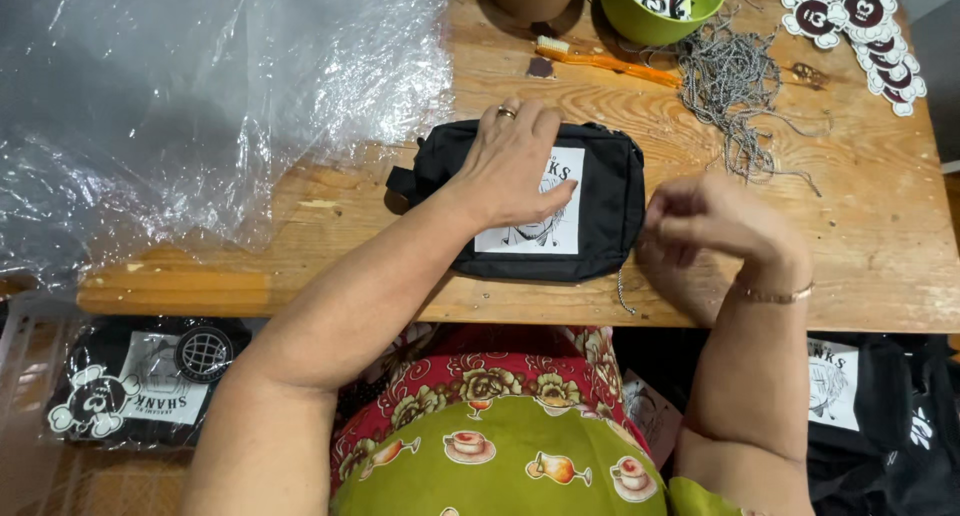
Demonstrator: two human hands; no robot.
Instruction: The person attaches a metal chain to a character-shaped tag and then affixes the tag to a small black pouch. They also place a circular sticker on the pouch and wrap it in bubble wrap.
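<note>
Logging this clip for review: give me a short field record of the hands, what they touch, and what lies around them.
surface: wooden table
left hand: flat on black pouch, ring on one finger
right hand: fingers pinched together at the pouch's right end, above a thin chain; what they pinch cannot be told
pouch: lies flat, white printed patch on top
far edge: green bowl, orange toothbrush, chain pile, stickers
left: clear plastic sheet
</note>
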